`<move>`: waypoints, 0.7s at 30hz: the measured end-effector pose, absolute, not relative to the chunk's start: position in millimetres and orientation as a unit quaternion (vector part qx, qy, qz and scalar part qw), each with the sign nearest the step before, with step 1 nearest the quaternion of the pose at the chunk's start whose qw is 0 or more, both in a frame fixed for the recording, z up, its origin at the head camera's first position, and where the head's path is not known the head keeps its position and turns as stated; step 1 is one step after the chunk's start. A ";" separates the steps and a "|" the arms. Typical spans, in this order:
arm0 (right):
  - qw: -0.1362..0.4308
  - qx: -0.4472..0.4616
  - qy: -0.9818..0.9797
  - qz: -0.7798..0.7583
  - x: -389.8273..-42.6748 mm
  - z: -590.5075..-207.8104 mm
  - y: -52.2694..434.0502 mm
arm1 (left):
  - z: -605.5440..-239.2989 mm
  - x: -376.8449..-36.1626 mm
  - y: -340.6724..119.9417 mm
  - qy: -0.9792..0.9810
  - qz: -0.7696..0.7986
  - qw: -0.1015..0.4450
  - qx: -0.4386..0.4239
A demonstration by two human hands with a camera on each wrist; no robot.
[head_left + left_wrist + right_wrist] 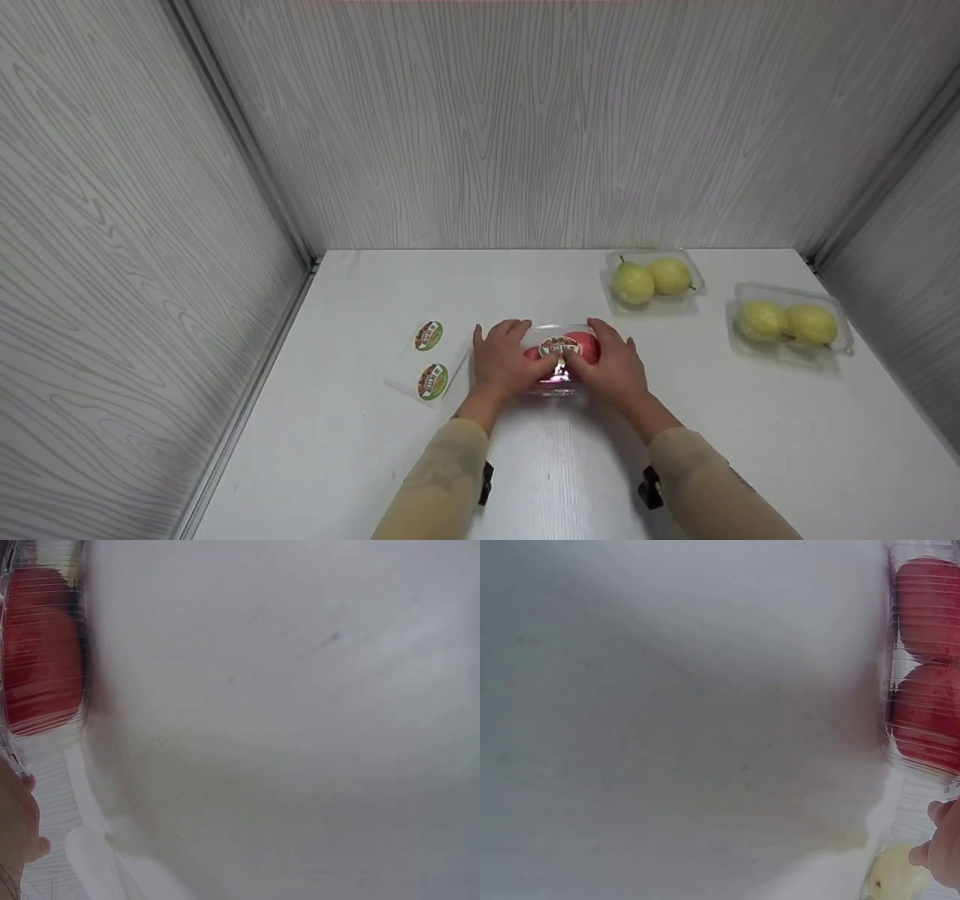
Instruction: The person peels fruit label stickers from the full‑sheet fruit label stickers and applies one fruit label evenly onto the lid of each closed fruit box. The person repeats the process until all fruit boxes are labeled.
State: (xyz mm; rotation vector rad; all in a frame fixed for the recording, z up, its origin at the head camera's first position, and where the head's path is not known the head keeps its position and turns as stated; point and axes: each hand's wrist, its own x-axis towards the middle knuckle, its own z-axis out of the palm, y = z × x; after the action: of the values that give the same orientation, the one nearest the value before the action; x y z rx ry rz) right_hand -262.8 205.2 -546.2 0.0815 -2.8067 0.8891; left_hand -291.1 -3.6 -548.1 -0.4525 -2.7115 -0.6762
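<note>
A clear plastic box (551,389) holding red fruits (928,716) sits at the middle of the table in the head view. On its lid is an oval printed sticker (556,346). My left hand (505,365) holds the box along its left side, while my right hand (616,367) holds the right side. Both thumbs meet on top and press the sticker, covering its lower part. The other fingers reach round toward the box's far corners. In the left wrist view, red fruit (43,664) shows through the ribbed box wall; most of that hand is out of frame.
Left of the box lies a backing sheet (405,383) with two oval stickers, one of them the nearer sticker (433,382). Two clear boxes of yellow-green pears stand at the right: a back box (660,305) and a right box (796,360). Wood-grain panels (480,135) enclose the table.
</note>
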 end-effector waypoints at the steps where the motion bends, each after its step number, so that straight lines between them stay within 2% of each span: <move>1: 0.098 0.028 -0.948 0.301 -262.5 -546.1 205.0 | -548.2 -291.1 -3.6 -0.947 -0.236 0.154 -0.158; 21: 0.089 0.023 -0.944 0.316 -260.5 -545.4 205.5 | -546.0 -289.5 -3.8 -0.947 -0.244 0.146 -0.152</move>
State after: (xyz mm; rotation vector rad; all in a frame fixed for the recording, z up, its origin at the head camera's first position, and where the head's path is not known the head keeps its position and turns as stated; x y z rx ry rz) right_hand -260.5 205.5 -545.4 0.0676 -2.8087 0.9411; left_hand -289.5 -3.8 -546.0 -0.4365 -2.7252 -0.7024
